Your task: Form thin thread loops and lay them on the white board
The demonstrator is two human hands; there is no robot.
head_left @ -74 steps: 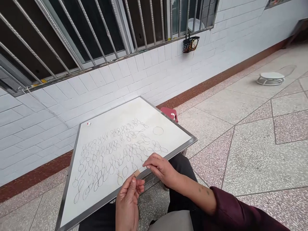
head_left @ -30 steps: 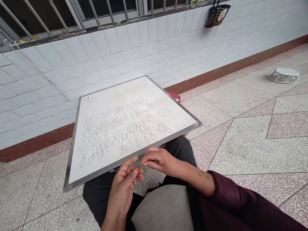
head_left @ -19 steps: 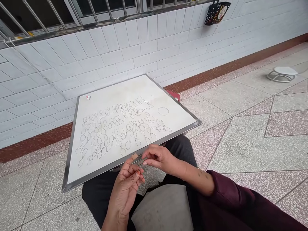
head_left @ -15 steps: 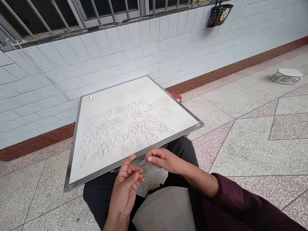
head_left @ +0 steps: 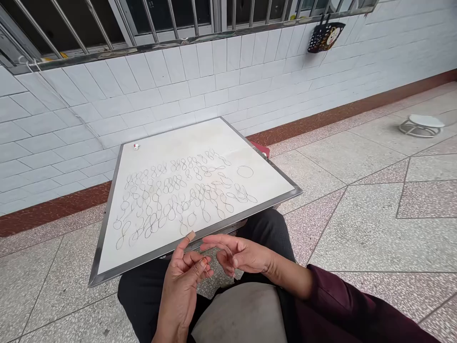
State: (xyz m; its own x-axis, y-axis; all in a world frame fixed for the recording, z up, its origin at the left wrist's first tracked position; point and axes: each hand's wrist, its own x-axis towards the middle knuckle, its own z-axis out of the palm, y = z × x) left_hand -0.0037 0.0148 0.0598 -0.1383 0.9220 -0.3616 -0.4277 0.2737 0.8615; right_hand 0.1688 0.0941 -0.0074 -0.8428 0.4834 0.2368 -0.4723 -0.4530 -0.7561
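My left hand (head_left: 185,278) is closed, its thumb and fingers pinching a thin wire in front of the table's near edge. Its index finger points up with a tan wrap on the tip. The wire (head_left: 227,247) bends in a loop towards my right hand (head_left: 246,256) and runs across its fingers. That hand is open, index finger stretched towards the left hand and thumb held apart. Many thin twisted wire loops (head_left: 171,209), mostly figure-eight shaped, lie in rows on the white tabletop (head_left: 178,138). A single round loop (head_left: 245,171) lies to their right.
A metal rim (head_left: 150,255) edges the table, which stands by a white tiled wall (head_left: 160,95). A small white and red figure (head_left: 136,146) sits at its far left. A dark basket (head_left: 325,38) hangs from the window ledge. Right, a white stool (head_left: 421,125) stands on the floor.
My right hand has loosened its pinch and spread its fingers, moving slightly down. The wire now curves across it. My left hand keeps its pinch. The view has tilted up slightly.
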